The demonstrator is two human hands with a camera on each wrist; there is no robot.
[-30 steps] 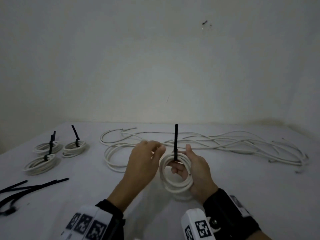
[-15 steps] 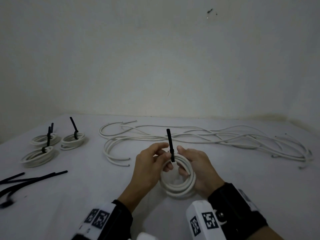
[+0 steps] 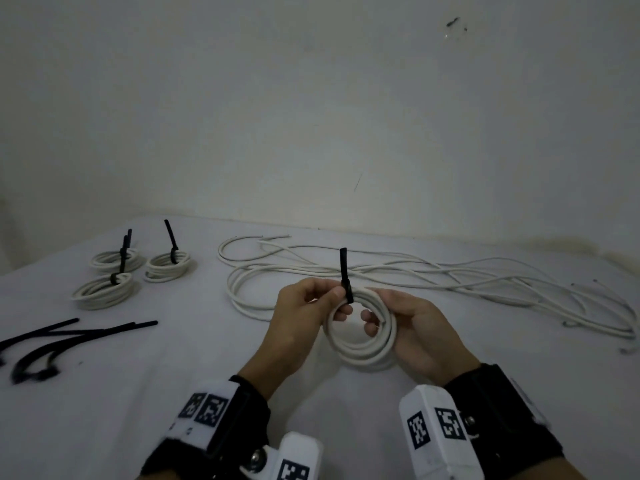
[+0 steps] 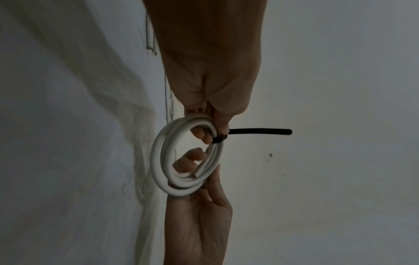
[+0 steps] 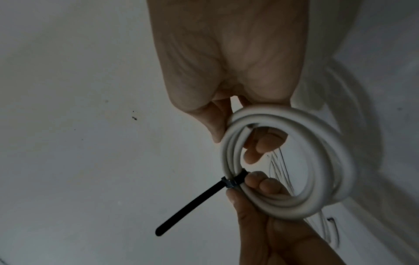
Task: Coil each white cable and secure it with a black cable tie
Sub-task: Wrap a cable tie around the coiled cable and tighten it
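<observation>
tied coils point(image 3: 104, 289) far left, loose cables point(image 3: 450, 275) behind hands point(image 3: 360, 327)

Left hand point(image 3: 304, 313) forward of its banded wrist, thumb and fingers curled, pinching the coil point(image 3: 360, 344) at its top beside the cable tie point(image 3: 344, 275). Right hand point(image 3: 419, 330) opposite, fingers hooked through the coil, thumb over its rim.

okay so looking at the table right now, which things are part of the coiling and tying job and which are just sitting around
Part of the job:
held coil
its black tie
left hand
right hand
loose white cables
spare black ties

Just sitting there:
three finished tied coils
white table cover
wall
</observation>
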